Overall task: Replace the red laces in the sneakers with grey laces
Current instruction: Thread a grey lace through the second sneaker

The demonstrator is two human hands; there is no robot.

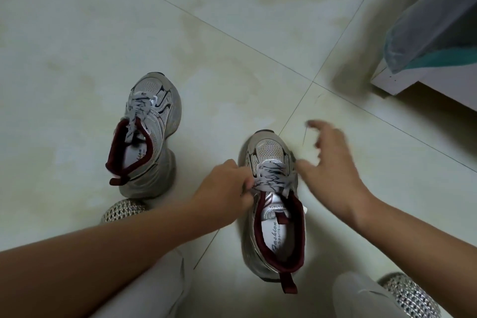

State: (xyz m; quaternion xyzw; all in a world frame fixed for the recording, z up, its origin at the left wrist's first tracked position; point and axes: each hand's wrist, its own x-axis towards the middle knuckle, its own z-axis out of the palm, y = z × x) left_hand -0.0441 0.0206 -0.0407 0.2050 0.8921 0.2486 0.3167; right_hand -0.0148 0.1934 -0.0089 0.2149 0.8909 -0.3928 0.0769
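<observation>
now the left hand (227,183) pinches the grey laces (273,178) of the near sneaker (276,214) on the floor (232,33); the right hand (333,162) hovers beside it, blurred, fingers spread, holding nothing. the other sneaker (149,137), grey-laced, stands well left.

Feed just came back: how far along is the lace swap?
Both sneakers already carry grey laces: the far sneaker looks finished. On the near sneaker, the left hand pinches the grey lace; the right hand hovers open, blurred. Left: tidying its loose ends. No red laces visible.
</observation>
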